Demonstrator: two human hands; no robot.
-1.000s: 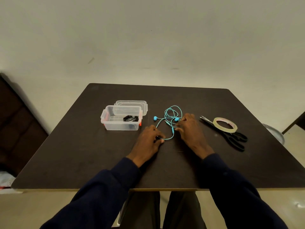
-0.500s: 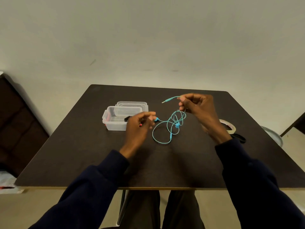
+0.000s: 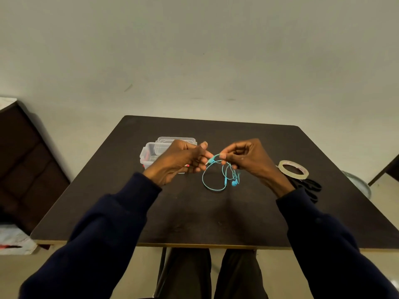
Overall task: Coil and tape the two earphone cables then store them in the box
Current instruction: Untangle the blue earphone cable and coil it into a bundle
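Observation:
A turquoise earphone cable (image 3: 212, 186) hangs in loose loops over the middle of the dark table (image 3: 194, 216). My left hand (image 3: 181, 161) pinches its plug end, and my right hand (image 3: 248, 158) pinches the cable close beside it. Both hands are raised above the table, fingertips nearly touching. One earbud (image 3: 234, 183) dangles under my right hand. The clear plastic box (image 3: 149, 155) stands behind my left hand, mostly hidden by it; its inside cannot be seen now. A roll of clear tape (image 3: 293, 171) lies to the right.
Black scissors (image 3: 311, 187) lie under and beside the tape roll, partly behind my right wrist. The box's lid (image 3: 179, 139) lies just behind the box. A dark cabinet (image 3: 26, 160) stands left of the table. A metal bowl (image 3: 358, 184) sits on the floor at right.
Both hands lifted the turquoise cable off the table, then came together. The right hand brought the plug end leftward to the left hand, which now pinches it.

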